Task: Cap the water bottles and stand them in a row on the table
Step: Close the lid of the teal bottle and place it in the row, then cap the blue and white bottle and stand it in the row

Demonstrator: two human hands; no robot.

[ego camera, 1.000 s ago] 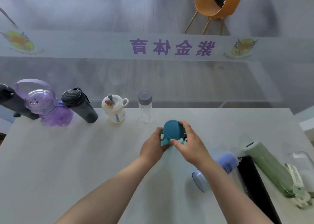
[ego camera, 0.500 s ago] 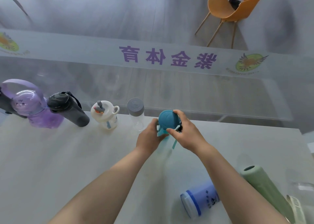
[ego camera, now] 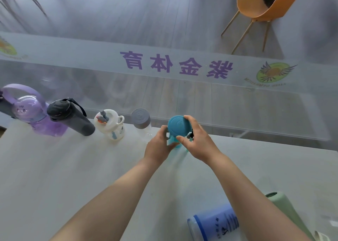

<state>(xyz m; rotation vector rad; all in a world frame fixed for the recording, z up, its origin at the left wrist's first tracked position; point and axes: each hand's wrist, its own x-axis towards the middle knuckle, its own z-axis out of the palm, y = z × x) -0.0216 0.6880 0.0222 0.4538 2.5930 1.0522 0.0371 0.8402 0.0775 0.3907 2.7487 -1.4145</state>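
A teal bottle with a round teal cap (ego camera: 178,126) stands near the table's far edge, at the right end of a row. My left hand (ego camera: 158,146) grips its clear teal body from the left. My right hand (ego camera: 197,140) wraps the cap from the right, thumb on its front rim. To its left stand a clear bottle with a grey cap (ego camera: 141,122), a white cup with a handle (ego camera: 109,123), a black bottle (ego camera: 71,117) and a purple bottle (ego camera: 31,111), all capped.
A blue bottle (ego camera: 214,222) lies on its side at the near right. Beside it lies a pale green bottle (ego camera: 281,202), open end up. The grey table (ego camera: 54,176) ends just behind the row. Beyond it are glass and an orange chair (ego camera: 263,5).
Both hands carried the teal bottle away from me to the table's far edge, beside the grey-capped bottle. The view shifted, so the lying bottles slid toward the lower right.
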